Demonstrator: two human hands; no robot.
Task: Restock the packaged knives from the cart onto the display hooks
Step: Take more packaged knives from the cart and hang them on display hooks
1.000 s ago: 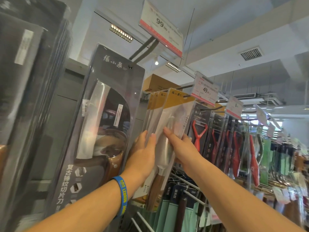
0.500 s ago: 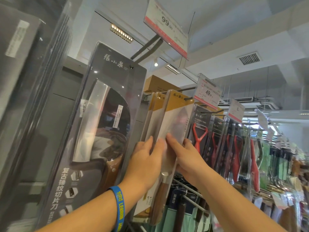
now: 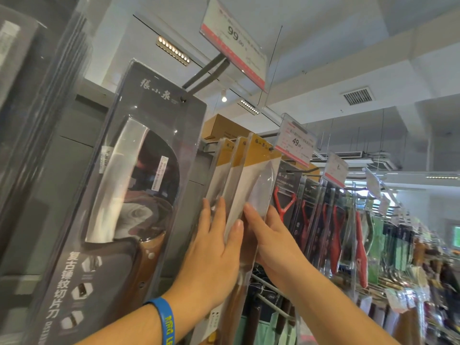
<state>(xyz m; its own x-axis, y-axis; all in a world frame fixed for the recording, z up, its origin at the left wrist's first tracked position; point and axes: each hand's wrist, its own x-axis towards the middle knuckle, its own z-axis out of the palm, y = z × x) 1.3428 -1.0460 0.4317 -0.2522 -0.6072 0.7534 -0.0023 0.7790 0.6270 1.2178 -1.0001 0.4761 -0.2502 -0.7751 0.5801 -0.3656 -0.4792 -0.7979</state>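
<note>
Packaged knives (image 3: 231,170) with yellow header cards hang three deep on one hook (image 3: 270,148), below a price tag (image 3: 296,143) marked 49. The front pack (image 3: 258,175) has its hole threaded on the hook near the tip, so it is on the display rather than in transit. The cart is out of view.

The left hand (image 3: 214,250) lies flat, its straight fingers (image 3: 220,212) spread against the packs behind and its thumb across the front pack's left edge. This looks meant to stop the row swinging and keep the faces square. The right hand (image 3: 273,242) meets the pack from the other side. Its thumb rests on the clear face and the other fingers reach past the right edge, so it seems to pinch that edge, though the far side is hidden. With both hands at mid-height, the step appears to be sliding the pack back along the hook and levelling it.

Room is tight. A large cleaver pack (image 3: 139,195) hangs just beside the left hand, and the red peeler packs (image 3: 286,202) sit just beside the right fingers. The safest path is therefore probably straight back along the hook or straight down and out, not sideways. Below, wire hooks of the next row jut toward the forearms.
</note>
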